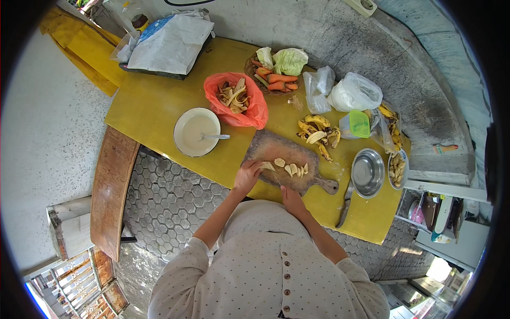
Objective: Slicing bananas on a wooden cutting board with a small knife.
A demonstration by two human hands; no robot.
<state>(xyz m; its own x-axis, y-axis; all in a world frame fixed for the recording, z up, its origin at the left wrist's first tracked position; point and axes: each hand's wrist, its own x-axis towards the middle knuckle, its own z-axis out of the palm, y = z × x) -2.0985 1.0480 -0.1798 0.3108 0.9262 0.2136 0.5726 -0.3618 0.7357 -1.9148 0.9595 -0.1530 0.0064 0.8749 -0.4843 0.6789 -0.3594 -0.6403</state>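
Note:
My left hand (247,175) grips a peeled banana piece (267,166) at the left side of a worn wooden cutting board (275,145). In my right hand (293,200) is a knife, its thin blade (277,180) reaching up toward the banana; the handle is hidden in my fist. Several banana slices (294,168) lie on the board to the right of the blade. Beyond the board rests a bunch of ripe bananas (318,128) with dark patches. An enamel bowl (178,137) of pale batter with a spoon (217,136) stands to the left.
Banana peels fill a red plastic bag (259,104). Carrots and cabbage sit in a wicker basket (250,71) by the wall. On the right are a steel bowl (367,173), a second knife (345,205), a bowl of banana pieces (397,169) and a green-lidded container (359,124).

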